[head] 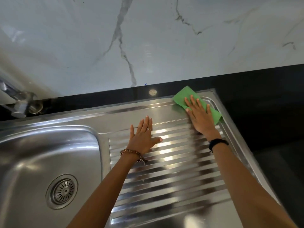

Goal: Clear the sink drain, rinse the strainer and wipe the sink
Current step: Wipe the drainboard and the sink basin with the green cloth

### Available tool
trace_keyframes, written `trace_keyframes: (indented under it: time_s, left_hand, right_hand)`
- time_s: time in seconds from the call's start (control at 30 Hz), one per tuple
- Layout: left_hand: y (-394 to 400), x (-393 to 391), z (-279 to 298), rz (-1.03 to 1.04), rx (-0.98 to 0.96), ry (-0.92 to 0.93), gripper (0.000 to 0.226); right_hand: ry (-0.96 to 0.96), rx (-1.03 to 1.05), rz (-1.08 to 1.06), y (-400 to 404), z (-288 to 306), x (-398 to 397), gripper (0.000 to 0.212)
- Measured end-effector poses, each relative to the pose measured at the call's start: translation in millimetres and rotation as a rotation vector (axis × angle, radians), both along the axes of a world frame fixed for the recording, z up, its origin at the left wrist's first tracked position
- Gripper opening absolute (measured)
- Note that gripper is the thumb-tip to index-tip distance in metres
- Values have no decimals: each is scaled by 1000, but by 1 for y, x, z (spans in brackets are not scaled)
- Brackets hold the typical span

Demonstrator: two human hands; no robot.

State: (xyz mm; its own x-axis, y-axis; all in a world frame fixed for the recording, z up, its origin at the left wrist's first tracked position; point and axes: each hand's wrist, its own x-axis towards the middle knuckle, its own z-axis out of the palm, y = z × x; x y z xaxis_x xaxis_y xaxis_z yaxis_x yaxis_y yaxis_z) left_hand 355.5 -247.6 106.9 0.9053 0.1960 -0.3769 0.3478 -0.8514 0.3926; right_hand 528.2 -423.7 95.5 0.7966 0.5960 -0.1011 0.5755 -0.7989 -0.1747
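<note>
A stainless steel sink point(24, 145) fills the lower left, with a round strainer point(62, 191) seated in its drain. To its right lies the ribbed drainboard point(172, 175). My right hand point(199, 117) presses flat, fingers straight, on a folded green cloth point(184, 96) at the drainboard's far right corner. My left hand point(143, 135) rests flat with spread fingers on the drainboard's far left part, holding nothing.
A chrome tap point(21, 102) stands at the far left on the black countertop point(263, 89). A white marble wall point(148, 38) rises behind. The black counter continues to the right of the drainboard.
</note>
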Motion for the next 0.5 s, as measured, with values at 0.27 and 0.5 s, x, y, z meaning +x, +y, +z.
trace_keyframes:
  time_s: [0.27,0.5]
  left_hand:
    - [-4,4,2,19,3,38,79]
    - [-10,7,8,79,1,58,78]
  right_hand:
    - [63,6,77,26,9,-45,46]
    - [12,-1,151,56,2,-77,50]
